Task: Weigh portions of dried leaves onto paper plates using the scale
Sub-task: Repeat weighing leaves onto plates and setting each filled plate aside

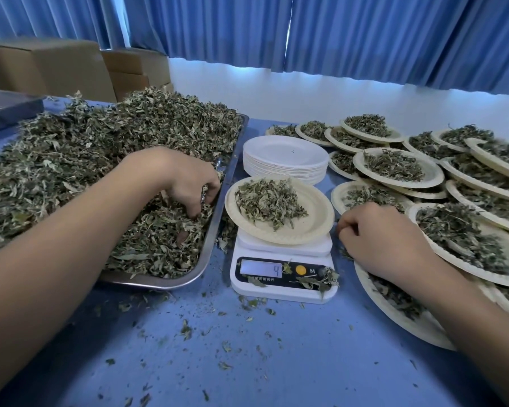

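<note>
Left hand (185,183) pinches leaves (71,160) at the right rim of the tray (159,282); right hand (376,230) curls right of the scale (282,290), grip unclear. A filled plate (316,218) tops the scale; the near blue table (276,362) lies open.

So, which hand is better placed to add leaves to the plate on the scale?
Left. Left hand curls into leaves in the tray beside the scale; right hand lies by filled plates.
</note>
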`<state>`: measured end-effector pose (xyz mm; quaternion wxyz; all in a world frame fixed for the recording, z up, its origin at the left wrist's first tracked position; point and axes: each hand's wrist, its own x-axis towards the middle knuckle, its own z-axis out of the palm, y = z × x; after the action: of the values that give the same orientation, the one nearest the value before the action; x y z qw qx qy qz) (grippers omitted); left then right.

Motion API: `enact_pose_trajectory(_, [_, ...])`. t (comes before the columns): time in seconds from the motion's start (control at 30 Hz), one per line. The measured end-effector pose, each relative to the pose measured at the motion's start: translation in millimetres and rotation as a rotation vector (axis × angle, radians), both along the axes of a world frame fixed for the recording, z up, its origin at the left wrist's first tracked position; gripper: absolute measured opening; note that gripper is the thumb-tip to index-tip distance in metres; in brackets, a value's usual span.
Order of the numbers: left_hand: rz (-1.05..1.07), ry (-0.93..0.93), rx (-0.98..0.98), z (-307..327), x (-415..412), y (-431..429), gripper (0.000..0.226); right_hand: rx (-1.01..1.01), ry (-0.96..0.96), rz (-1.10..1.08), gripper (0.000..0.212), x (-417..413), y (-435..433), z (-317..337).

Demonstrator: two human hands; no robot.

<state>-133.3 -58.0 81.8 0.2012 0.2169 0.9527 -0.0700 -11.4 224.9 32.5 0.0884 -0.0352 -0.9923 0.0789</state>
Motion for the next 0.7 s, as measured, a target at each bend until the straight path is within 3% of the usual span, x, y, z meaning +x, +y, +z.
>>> enact_pose_trajectory(0.33, [-0.011,0.085,0.033,9.1,4.6,-5.9,0.021,0.013,0.011,0.008,0.027,-1.7,0.5,-2.1])
enact_pose_trajectory(0.6, [0.101,0.474,0.354,26.8,10.6,-3.5,0.022,0.013,0.013,0.010,0.027,-1.6,2.3,-3.2])
enact_pose_trajectory(0.7, [0.080,0.540,0.465,26.5,15.7,6.9,0.024,0.015,0.017,0.014,0.027,-2.3,3.0,-3.9])
